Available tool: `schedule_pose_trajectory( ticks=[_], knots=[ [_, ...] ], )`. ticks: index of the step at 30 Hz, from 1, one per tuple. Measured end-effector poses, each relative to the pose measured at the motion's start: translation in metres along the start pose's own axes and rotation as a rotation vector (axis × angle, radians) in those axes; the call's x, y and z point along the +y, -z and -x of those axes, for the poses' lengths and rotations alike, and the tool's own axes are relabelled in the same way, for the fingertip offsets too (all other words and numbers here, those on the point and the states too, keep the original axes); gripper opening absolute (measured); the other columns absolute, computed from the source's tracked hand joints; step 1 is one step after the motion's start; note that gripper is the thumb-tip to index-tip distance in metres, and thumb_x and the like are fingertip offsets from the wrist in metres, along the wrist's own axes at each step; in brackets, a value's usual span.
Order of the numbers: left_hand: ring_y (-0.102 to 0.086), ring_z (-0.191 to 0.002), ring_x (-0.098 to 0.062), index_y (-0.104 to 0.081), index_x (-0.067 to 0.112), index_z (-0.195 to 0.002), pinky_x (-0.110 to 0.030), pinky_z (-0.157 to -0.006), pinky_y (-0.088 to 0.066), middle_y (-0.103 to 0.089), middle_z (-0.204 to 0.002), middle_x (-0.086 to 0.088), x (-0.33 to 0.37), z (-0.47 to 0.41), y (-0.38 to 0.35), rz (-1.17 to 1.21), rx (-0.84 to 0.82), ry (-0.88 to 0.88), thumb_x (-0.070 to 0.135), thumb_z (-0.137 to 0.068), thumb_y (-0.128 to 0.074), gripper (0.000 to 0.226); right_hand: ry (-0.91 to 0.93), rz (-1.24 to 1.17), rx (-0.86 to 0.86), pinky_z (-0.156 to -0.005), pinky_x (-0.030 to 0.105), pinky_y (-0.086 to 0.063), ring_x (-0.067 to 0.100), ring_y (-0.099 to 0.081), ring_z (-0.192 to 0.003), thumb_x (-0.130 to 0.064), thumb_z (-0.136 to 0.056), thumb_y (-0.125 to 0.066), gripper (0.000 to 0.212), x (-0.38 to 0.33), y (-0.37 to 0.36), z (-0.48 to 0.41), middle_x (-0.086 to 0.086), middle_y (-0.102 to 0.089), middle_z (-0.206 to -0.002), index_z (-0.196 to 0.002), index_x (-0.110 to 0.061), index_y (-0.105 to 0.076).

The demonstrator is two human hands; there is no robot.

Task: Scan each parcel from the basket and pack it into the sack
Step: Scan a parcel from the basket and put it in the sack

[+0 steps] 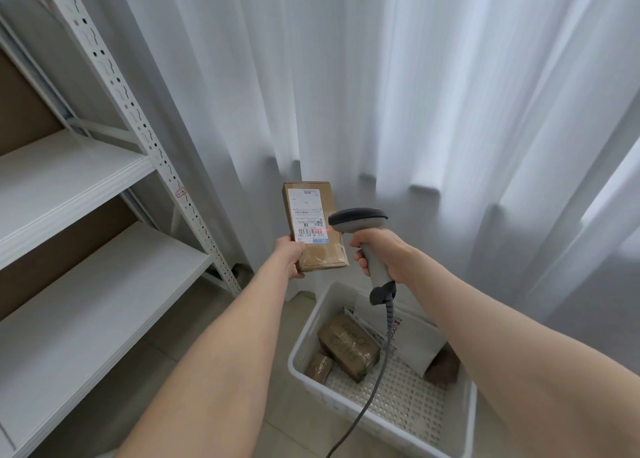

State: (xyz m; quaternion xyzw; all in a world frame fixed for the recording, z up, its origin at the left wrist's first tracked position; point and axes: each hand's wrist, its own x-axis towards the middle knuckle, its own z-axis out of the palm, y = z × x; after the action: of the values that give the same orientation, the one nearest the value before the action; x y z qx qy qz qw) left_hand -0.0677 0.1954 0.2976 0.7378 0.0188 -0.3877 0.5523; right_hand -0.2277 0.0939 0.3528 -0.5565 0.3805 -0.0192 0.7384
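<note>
My left hand [290, 255] grips the lower end of a brown cardboard parcel [323, 257], held upright with its white shipping label facing me. My right hand [379, 252] grips the handle of a grey barcode scanner [358, 219], whose head points left at the label. A red scan line falls across the barcode near the label's bottom. Below my hands, a white perforated basket [398, 419] on the floor holds several parcels: two brown wrapped ones [348, 347] and a white mailer bag [415, 340]. No sack is in view.
A white metal shelving rack [69, 187] with bare white shelves fills the left side. White curtains [381, 77] hang behind my hands. The scanner's grey cable [377, 378] runs down over the basket toward the lower edge.
</note>
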Motion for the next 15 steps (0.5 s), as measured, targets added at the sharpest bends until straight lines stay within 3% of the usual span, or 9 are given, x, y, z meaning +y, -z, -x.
schedule_pose_trajectory(
  ticks=[5,10,15],
  knots=[
    [-0.061,-0.069,-0.024,-0.055,0.02,-0.083,-0.047,-0.078,-0.041,-0.064,-0.081,-0.003,-0.002,0.002,0.003,-0.007,0.016,-0.015,0.004,-0.096,-0.046,0.023,0.01,0.012,0.003,-0.044,0.022,-0.045,0.012,-0.048,-0.043,-0.008,-0.087,-0.055,0.009,-0.001,-0.004,0.007,0.005,-0.054,-0.055,-0.096,-0.007,-0.056],
    [-0.06,-0.085,-0.031,-0.057,0.016,-0.093,-0.06,-0.094,-0.04,-0.064,-0.094,-0.007,-0.003,0.007,0.004,-0.017,0.028,-0.024,0.005,-0.097,-0.047,0.016,0.005,0.001,0.023,-0.044,0.021,-0.044,0.013,-0.047,-0.043,-0.006,-0.087,-0.054,0.006,-0.001,-0.012,0.016,0.005,-0.053,-0.056,-0.093,-0.006,-0.055],
    [-0.059,-0.079,-0.028,-0.057,0.018,-0.09,-0.053,-0.084,-0.045,-0.062,-0.087,-0.005,-0.004,0.007,0.004,-0.018,0.036,-0.02,0.004,-0.098,-0.039,0.024,0.004,0.013,0.056,-0.045,0.021,-0.043,0.014,-0.045,-0.044,-0.006,-0.087,-0.054,0.005,-0.002,-0.02,0.021,0.006,-0.051,-0.058,-0.092,-0.006,-0.054]
  ],
)
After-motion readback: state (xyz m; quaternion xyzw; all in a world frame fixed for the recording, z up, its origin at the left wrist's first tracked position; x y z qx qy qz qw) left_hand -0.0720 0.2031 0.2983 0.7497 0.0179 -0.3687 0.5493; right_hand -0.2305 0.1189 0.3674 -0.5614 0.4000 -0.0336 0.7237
